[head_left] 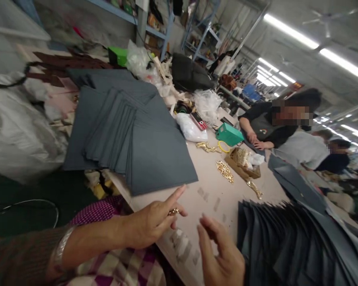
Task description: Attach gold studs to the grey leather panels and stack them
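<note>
My left hand (pixel 159 220) is over the near table edge with its index finger stretched out and the other fingers loosely bent; a ring is on one finger and nothing shows in its grasp. Its fingertip is close to the corner of a fanned stack of dark grey sheets (pixel 161 159). To the right, my right hand (pixel 222 254) is raised above the table, thumb and fingers apart with no thing between them. Beside it stands a second pile of dark grey pieces (pixel 292 242), bent and packed in a row.
On the table (pixel 203 163) lie small gold metal pieces (pixel 225 171), a cardboard box (pixel 246 169), a green box (pixel 229 134), a yellow ring (pixel 223 147) and a red phone (pixel 199 121) on a plastic bag. Across the table a co-worker (pixel 274 123) handles a dark piece.
</note>
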Motion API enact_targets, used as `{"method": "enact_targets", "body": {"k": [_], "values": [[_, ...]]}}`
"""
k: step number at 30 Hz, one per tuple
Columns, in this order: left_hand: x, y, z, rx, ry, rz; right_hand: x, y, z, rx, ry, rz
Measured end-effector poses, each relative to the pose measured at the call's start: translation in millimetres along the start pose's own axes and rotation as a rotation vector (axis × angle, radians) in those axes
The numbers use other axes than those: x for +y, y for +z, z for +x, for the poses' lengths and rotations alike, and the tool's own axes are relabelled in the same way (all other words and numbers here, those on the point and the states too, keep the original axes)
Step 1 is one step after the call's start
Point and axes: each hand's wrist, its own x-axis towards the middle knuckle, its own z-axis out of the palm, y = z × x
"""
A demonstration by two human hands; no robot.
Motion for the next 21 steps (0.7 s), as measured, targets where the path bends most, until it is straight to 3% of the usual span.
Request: {"method": "enact_targets", "body": {"k": [2,5,15,21], "values": [[1.3,-4.0,-3.4,-0.016,-0.037,0.02,-18.6,31.6,9.8,-0.121,-0.121,0.097],[3.9,-12.5,-7.2,-0.025,-0.09,0.115,-30.7,54.7,18.1,-0.173,-0.168,0.122],[-17.9,-19.2,-13.2,-0.044,-0.135,0.175,-25.0,76.2,31.6,-0.211,-0.351,0.039],[-22.3,-21.8,-13.9,0.013,-0.15,0.133,-23.5,83.2,37.8,-0.26,-0.371,-0.005]]}}
